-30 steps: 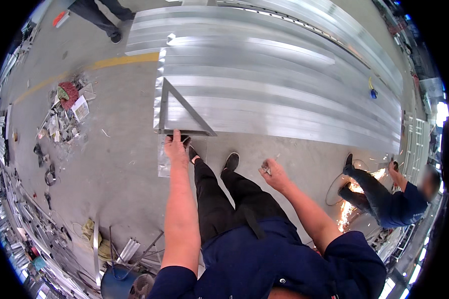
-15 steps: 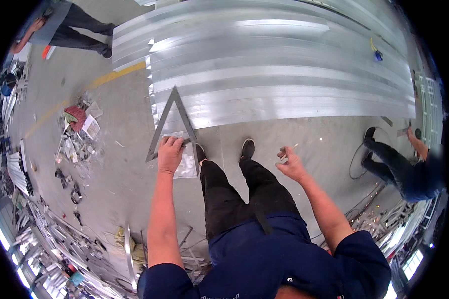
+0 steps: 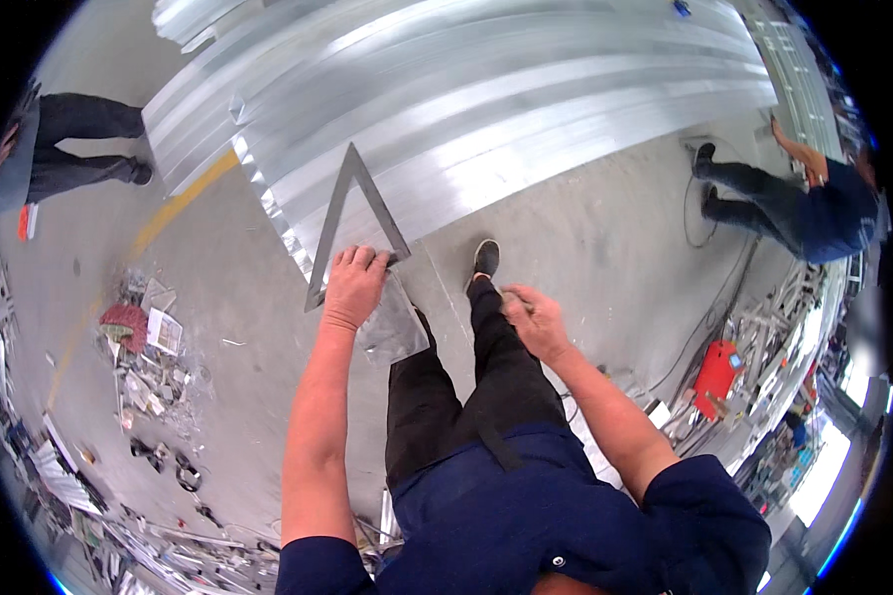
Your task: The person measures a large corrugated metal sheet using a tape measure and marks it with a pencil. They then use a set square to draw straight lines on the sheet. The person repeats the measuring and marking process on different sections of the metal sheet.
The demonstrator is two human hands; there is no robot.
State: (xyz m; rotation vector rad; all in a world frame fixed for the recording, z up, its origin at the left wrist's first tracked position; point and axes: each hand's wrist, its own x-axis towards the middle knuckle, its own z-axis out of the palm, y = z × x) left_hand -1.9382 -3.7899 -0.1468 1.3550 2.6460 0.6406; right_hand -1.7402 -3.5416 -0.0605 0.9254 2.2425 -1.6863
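Note:
My left hand (image 3: 355,288) is closed on the base bar of a dark grey triangular set square (image 3: 377,203). Its point reaches over the near left corner of a wide stack of silver metal profiles (image 3: 486,109). A pale, see-through sheet or bag (image 3: 395,332) hangs below the same hand; whether the fingers grip it too is hidden. In front of my right thigh, my right hand (image 3: 538,322) has its fingers curled together. What small thing they hold, if any, I cannot make out.
A person (image 3: 84,149) stands at the far left, another (image 3: 824,203) at the right end of the stack. Scraps and papers (image 3: 154,347) litter the floor at left. A red machine (image 3: 716,377) and cables lie at right.
The view has turned, with the stack now slanting up to the right. My right hand has come in toward my thigh, its fingers curled; earlier a small pale stick showed there. The left still holds the set square.

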